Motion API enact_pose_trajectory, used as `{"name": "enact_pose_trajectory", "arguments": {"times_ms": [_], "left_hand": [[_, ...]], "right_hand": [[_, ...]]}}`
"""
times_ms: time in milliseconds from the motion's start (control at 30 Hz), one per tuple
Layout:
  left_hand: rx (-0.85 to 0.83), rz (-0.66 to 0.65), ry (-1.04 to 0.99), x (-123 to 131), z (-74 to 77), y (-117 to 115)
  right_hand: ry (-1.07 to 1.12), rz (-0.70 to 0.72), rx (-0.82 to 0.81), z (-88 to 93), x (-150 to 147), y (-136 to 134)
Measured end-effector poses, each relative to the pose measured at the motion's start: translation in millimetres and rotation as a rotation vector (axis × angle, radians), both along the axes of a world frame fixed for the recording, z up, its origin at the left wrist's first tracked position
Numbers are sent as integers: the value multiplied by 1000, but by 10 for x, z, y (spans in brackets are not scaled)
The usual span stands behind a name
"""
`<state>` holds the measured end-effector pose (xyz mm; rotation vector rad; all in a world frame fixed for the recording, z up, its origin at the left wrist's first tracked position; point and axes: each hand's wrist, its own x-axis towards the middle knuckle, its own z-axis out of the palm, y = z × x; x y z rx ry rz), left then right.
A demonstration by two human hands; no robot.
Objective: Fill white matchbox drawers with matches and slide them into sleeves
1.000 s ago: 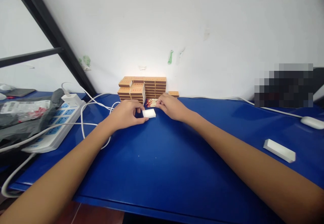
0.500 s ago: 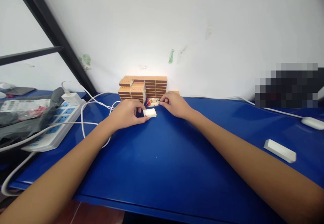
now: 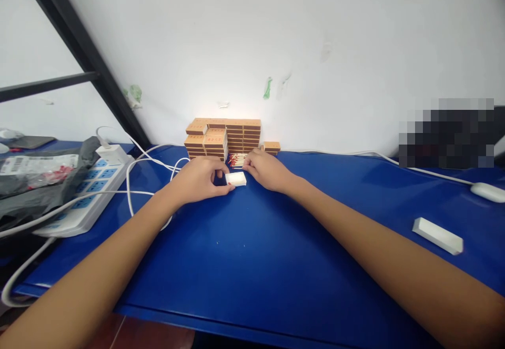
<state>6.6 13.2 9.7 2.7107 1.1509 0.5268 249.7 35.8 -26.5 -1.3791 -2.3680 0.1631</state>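
My left hand (image 3: 203, 178) is closed on the left end of a small white matchbox tray (image 3: 237, 179), thumb at the front and fingers behind. A bit of red shows in the tray by the thumb. Just behind it, red-tipped matchsticks (image 3: 236, 160) lie in a loose pile. At the right side of this pile, my right hand (image 3: 268, 168) has thumb and fingers pinched together near the stick ends. What lies between those fingertips is too small to make out. Stacked brown-and-orange matchboxes (image 3: 242, 133) stand behind the pile, and one small group (image 3: 272, 146) is beyond my right hand.
A white power strip (image 3: 89, 191) with looping white cables (image 3: 130, 181) and a grey plastic bag (image 3: 43, 175) are at left. To the right lie a white block (image 3: 437, 236) and a white cable piece (image 3: 487, 192). A wall rises behind the blue table (image 3: 236, 275).
My right hand has moved slightly left and toward me, uncovering the matchboxes behind it. The tray in my left hand has shifted slightly right and nearer.
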Motion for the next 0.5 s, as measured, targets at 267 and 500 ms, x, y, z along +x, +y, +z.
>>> {"name": "enact_pose_trajectory", "arguments": {"times_ms": [267, 500], "left_hand": [[-4, 3, 12, 7, 20, -12], [-8, 2, 9, 2, 13, -4]], "right_hand": [[54, 5, 57, -83, -42, 6], [82, 14, 49, -87, -29, 9]]}}
